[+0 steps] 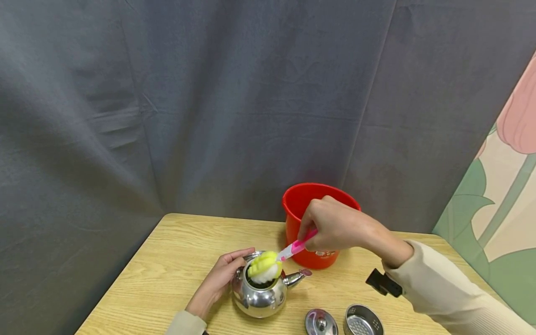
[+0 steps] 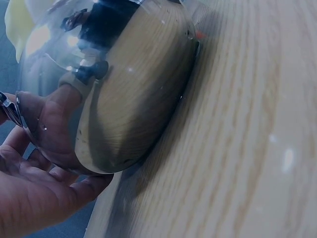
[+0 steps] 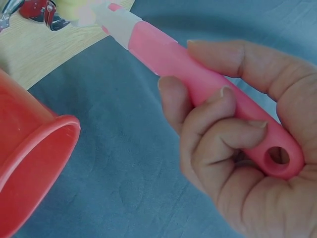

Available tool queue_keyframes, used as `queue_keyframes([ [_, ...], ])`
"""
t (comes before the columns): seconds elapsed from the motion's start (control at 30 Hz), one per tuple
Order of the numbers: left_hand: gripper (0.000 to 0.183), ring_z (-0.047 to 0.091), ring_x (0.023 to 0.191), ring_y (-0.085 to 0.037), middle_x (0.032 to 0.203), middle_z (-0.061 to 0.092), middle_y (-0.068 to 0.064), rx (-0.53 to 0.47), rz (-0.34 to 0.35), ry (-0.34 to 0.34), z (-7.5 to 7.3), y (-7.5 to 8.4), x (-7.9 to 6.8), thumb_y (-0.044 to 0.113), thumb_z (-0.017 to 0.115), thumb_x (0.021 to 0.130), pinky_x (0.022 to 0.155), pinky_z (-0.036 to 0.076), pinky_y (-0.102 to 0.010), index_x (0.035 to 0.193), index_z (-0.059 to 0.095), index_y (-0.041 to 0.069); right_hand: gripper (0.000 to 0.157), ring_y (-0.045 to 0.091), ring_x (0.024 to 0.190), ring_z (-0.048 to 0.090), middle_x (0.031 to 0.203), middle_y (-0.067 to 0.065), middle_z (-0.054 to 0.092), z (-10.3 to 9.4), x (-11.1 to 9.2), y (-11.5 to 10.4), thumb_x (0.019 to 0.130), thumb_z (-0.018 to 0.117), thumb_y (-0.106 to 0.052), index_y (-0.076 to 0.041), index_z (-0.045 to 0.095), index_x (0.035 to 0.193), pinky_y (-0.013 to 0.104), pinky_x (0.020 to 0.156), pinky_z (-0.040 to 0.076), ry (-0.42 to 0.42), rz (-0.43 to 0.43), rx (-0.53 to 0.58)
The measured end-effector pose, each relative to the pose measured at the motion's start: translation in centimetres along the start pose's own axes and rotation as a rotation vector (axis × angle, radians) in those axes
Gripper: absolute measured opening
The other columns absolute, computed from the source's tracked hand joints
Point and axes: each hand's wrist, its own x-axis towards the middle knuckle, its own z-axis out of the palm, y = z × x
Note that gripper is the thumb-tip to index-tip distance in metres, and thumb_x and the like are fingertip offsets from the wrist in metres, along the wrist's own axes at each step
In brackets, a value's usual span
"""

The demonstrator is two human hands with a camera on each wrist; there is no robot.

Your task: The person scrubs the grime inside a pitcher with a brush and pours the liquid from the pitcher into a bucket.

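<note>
A shiny steel teapot (image 1: 259, 303) stands on the wooden table, its spout to the right. My left hand (image 1: 221, 278) grips its left side near the handle mount; the left wrist view shows fingers curved along the teapot's lower wall (image 2: 143, 94). In my right hand (image 1: 335, 225) is a sponge brush with a pink and white handle (image 3: 198, 74), fingers and thumb wrapped round the pink part. The brush's yellow and white sponge head (image 1: 264, 266) sits at the teapot's mouth and covers much of the opening; its lower part is hidden inside.
Behind the teapot's spout stands a red bucket (image 1: 291, 229), under my right forearm in the head view. A steel lid (image 1: 313, 321) and a perforated strainer basket (image 1: 363, 322) lie at the table's near side. Grey cloth (image 1: 251, 116) hangs behind the table (image 1: 180, 246).
</note>
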Motion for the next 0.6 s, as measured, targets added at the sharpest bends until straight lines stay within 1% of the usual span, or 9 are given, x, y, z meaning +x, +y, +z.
queue_keyframes([
  [0.1, 0.046, 0.03, 0.135, -0.03, 0.137, 0.05, -0.007, 0.001, -0.003, 0.0, -0.03, 0.0, -0.04, 0.011, 0.052, 0.084, 0.108, 0.025, -0.046, 0.129, 0.056, 0.004, 0.01, 0.009, 0.064, 0.056, 0.065, -0.013, 0.063, 0.1, 0.05, 0.0, 0.07, 0.077, -0.01, -0.017, 0.075, 0.076, 0.024, 0.058, 0.051, 0.005, 0.003, 0.0],
  [0.27, 0.046, 0.031, 0.134, -0.028, 0.137, 0.051, -0.006, 0.011, -0.004, 0.006, -0.06, 0.01, -0.07, 0.012, 0.052, 0.084, 0.105, 0.027, -0.042, 0.129, 0.056, 0.003, 0.011, 0.01, 0.064, 0.056, 0.066, -0.013, 0.063, 0.2, 0.06, -0.01, 0.069, 0.078, -0.01, -0.016, 0.075, 0.078, 0.024, 0.057, 0.051, 0.001, 0.001, 0.016],
  [0.5, 0.046, 0.032, 0.134, -0.028, 0.137, 0.051, -0.005, 0.01, -0.006, 0.002, -0.12, 0.05, -0.1, 0.013, 0.052, 0.085, 0.105, 0.028, -0.041, 0.13, 0.054, 0.002, 0.013, 0.009, 0.066, 0.057, 0.068, -0.012, 0.065, 0.33, 0.12, 0.01, 0.069, 0.079, -0.01, -0.016, 0.076, 0.079, 0.023, 0.058, 0.051, 0.001, -0.02, 0.027],
  [0.6, 0.046, 0.032, 0.133, -0.028, 0.137, 0.051, -0.006, 0.007, -0.007, 0.003, -0.13, 0.03, -0.1, 0.013, 0.052, 0.085, 0.104, 0.03, -0.04, 0.129, 0.055, 0.002, 0.012, 0.007, 0.063, 0.057, 0.067, -0.012, 0.065, 0.42, 0.14, -0.01, 0.069, 0.078, -0.01, -0.015, 0.076, 0.08, 0.022, 0.057, 0.051, 0.001, -0.039, 0.033],
])
